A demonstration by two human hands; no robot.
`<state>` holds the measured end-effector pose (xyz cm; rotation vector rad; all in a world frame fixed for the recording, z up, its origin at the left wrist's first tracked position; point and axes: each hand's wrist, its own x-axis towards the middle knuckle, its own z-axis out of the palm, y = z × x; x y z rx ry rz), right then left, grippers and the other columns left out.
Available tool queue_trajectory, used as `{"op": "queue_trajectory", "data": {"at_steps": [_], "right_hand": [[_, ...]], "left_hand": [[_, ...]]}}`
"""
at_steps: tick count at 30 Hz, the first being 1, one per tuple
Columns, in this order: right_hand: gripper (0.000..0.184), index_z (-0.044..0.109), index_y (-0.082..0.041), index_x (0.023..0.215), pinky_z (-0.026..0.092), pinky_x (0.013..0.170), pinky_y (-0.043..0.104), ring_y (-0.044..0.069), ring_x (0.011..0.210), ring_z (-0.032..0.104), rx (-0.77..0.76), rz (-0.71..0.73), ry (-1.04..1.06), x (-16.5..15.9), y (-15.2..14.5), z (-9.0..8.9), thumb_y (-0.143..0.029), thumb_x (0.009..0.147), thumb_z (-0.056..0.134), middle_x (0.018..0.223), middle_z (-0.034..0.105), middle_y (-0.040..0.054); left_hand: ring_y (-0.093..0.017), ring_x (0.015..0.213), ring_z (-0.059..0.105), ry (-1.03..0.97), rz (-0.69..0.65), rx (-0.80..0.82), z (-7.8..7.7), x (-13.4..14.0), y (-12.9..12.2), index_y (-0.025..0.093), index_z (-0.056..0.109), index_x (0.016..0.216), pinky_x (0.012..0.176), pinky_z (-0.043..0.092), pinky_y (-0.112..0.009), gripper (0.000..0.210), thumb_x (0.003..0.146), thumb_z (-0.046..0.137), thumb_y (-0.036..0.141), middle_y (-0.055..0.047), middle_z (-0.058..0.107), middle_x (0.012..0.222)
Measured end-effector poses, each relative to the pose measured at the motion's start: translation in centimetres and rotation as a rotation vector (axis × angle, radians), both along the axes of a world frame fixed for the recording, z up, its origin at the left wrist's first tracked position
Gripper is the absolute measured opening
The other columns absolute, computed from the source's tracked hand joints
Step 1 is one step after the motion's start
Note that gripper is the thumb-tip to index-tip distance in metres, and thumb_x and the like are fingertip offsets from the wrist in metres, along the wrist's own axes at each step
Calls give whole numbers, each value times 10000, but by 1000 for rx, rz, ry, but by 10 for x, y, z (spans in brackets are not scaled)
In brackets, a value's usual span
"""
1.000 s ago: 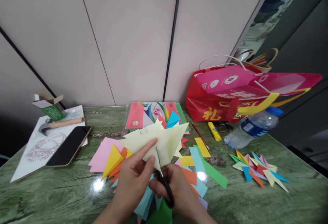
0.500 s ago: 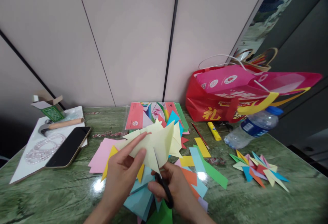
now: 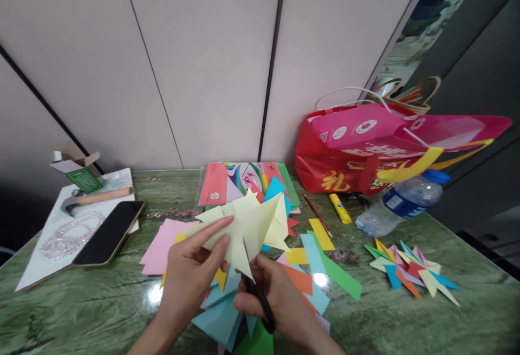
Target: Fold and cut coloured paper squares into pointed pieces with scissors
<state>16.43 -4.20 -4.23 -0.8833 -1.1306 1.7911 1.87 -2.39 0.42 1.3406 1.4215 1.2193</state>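
My left hand pinches a pale yellow sheet of paper between thumb and fingers, holding it above the table. My right hand grips black-handled scissors, whose blade lies in a slit in the sheet's lower part. A pointed flap hangs to the left of the blade. Behind the sheet lie more pale yellow cut pieces and blue and red scraps. Light blue paper and green paper lie below my hands, partly covered by them.
Pink paper, a phone and a hammer are on the left. Strips, a glue stick, a pencil, a bottle, a red bag and a multicoloured paper star stand or lie right.
The cut flap now hangs further apart from the rest of the sheet. My left hand has shifted slightly left; the scissors stay in nearly the same spot.
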Motion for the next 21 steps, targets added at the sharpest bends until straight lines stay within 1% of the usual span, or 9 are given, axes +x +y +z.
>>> {"op": "queue_trajectory", "data": {"at_steps": [2,5,8,10,12,14,17,21], "right_hand": [[565,545,-140,901,300,466,182,79,535,400,20,37,-10,0,0,1,-478,529,803,621,505,-38],[588,530,-152,911,299,472,195,84,527,389,35,96,28,1,0,3,-540,541,771,608,483,-43],[542,517,-161,869,289,488,204,89,543,380,44,113,54,1,1,6,-538,564,760,633,470,-37],[495,511,-165,826,278,502,209,91,559,368,58,107,52,0,1,8,-527,587,751,651,458,-33],[462,510,-166,787,266,511,212,92,570,350,76,103,46,0,0,9,-521,605,741,651,442,-34],[437,515,-164,761,260,515,215,90,566,326,96,101,37,0,0,9,-514,620,733,639,423,-38],[424,535,-162,761,265,518,219,88,553,295,111,96,11,1,1,8,-517,629,725,617,400,-46],[410,544,-160,728,277,525,221,96,566,312,135,100,-3,2,1,8,-528,647,704,621,407,-38]], "left_hand": [[-83,353,464,18,-13,18,1,-2,1,180,701,1040,346,375,-155,361,711,660,322,38,576,426],[-87,357,481,32,-61,13,5,-2,1,169,715,1009,342,368,-151,336,703,665,299,37,565,405],[-86,353,485,10,-101,-23,9,-1,0,176,715,1011,329,354,-145,327,710,659,291,41,560,396],[-83,356,495,-23,-109,-31,10,1,-1,184,722,991,335,371,-143,310,701,664,277,38,585,422],[-73,351,496,-51,-94,-21,10,4,-2,191,734,952,344,389,-139,282,683,673,252,36,611,453],[-60,339,482,-70,-51,2,11,7,-4,196,743,920,346,391,-130,257,675,673,228,44,609,453],[-56,321,456,-84,6,22,12,12,-6,194,744,915,340,382,-122,251,675,671,217,67,543,384],[-54,320,447,-85,2,11,13,13,-7,184,742,919,334,367,-119,257,674,670,209,71,522,368]]}}
